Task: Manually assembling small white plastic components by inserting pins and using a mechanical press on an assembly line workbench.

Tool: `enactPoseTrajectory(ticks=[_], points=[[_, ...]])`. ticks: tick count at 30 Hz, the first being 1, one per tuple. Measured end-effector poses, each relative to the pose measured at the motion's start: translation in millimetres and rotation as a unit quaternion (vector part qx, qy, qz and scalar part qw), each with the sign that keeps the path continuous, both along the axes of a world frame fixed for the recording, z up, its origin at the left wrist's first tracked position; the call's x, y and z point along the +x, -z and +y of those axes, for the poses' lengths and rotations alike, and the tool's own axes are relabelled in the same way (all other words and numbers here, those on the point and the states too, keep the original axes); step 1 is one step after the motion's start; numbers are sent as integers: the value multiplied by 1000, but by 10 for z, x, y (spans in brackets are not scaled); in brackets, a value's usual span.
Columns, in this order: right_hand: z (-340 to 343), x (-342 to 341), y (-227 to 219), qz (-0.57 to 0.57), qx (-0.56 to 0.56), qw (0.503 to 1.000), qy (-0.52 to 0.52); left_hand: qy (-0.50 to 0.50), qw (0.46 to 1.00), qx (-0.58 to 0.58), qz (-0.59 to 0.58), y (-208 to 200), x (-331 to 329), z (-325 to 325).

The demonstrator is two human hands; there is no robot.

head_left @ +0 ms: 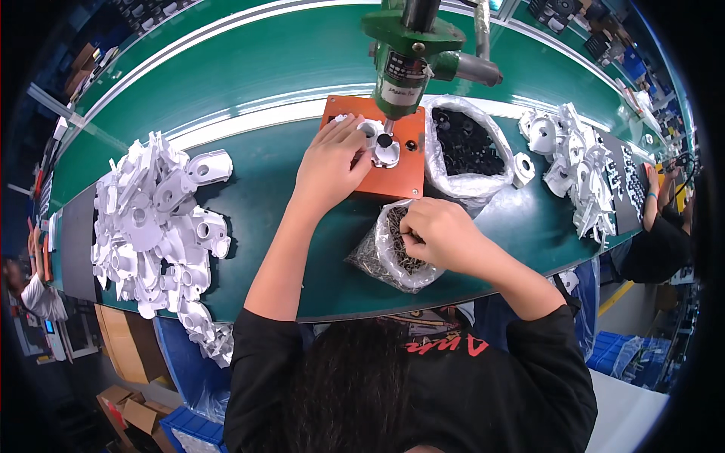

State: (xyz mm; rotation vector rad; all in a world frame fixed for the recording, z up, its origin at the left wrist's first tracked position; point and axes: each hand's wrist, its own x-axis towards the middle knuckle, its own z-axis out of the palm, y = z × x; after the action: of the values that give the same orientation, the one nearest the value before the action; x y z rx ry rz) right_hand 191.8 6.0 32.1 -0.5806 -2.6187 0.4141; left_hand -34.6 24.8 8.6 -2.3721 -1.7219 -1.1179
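Observation:
My left hand (332, 162) rests on the orange fixture plate (408, 172), its fingers closed on a white plastic housing (387, 155) that lies there. A round black piece (385, 140) sits on the housing, straight under the spindle of a green drill-press-like machine (404, 72). Nearer to me, my right hand (442, 234) reaches into a clear plastic bag (411, 281) full of small screws (398, 226). Its fingers are bent together in a pinch among them; what they hold is hidden.
Behind the screws, a larger bag (483, 185) holds black plastic parts (464, 143). Piles of white housings lie at left (147, 234) and right (581, 166); one single housing (522, 169) stands beside the black parts' bag. Other people work at both far sides.

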Motion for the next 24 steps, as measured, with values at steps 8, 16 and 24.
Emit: enactPoseTrajectory(ticks=[8,16,24], points=[[610,25,-325,-20,-336,941,23,-5,1000,14,6,27,-19,-1],[1274,-302,-268,11,-464,880,99,-8,1000,10,4,9,1,-8],[1361,-436,-289,-15,-454,883,114,-9,1000,20,6,52,-23,-1]])
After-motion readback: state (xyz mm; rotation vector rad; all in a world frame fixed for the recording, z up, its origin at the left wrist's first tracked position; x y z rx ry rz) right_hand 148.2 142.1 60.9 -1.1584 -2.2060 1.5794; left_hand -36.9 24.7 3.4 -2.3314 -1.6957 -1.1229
